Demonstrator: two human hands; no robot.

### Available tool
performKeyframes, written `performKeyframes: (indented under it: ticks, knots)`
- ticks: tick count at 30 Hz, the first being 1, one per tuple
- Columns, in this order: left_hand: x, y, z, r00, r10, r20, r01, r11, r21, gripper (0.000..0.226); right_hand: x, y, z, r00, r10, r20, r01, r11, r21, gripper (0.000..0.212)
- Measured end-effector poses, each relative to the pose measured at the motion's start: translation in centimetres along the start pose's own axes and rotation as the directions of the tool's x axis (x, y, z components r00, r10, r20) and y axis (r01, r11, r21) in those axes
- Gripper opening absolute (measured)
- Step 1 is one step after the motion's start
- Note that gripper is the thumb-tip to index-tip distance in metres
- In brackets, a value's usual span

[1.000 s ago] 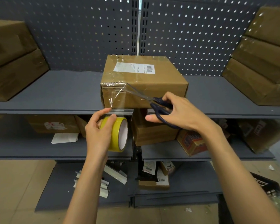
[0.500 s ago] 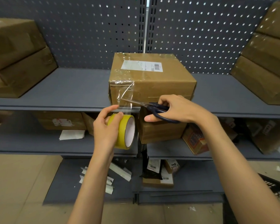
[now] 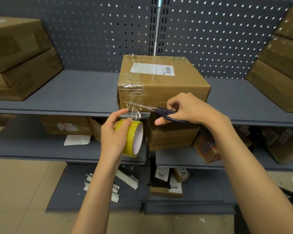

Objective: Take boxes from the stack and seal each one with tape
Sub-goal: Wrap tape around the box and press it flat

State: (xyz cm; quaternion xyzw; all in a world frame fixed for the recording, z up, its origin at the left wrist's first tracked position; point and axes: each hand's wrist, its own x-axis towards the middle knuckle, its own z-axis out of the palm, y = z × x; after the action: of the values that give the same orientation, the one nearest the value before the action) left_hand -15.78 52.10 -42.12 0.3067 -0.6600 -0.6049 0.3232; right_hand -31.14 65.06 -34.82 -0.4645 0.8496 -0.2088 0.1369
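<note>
Label txt too small to read; side boxes cut off by frame edges.

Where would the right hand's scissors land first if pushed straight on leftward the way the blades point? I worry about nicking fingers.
Probably the stretched clear tape, which the scissors in the right hand already reach. The left hand pinches it just below; depth is unclear.

Left hand, right hand gripping
</note>
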Motion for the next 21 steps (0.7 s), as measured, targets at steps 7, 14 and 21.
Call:
performKeyframes:
  ticks: [7, 14, 21]
  knots:
    - [-0.1, -0.3, 0.0, 0.999, -0.028, -0.022, 0.027, 0.999, -0.040, 0.027, 0.3, 0.4, 0.4, 1.000, -0.002, -0.005, 0.002, 0.997, -0.076, 0.059]
    - [-0.4, -0.6, -0.2, 0.999, -0.031, -0.043, 0.029, 0.998, -0.051, 0.028, -0.2, 0.2, 1.4, 0.998, -0.026, -0.062, 0.020, 0.996, -0.089, 0.068]
    - [-1.0, 0.1, 0.4, 0.997, 0.037, -0.063, -0.045, 0.992, -0.116, 0.023, -1.6, -1.4, 0.3, 0.958, -0.127, -0.257, 0.045, 0.952, -0.303, 0.057]
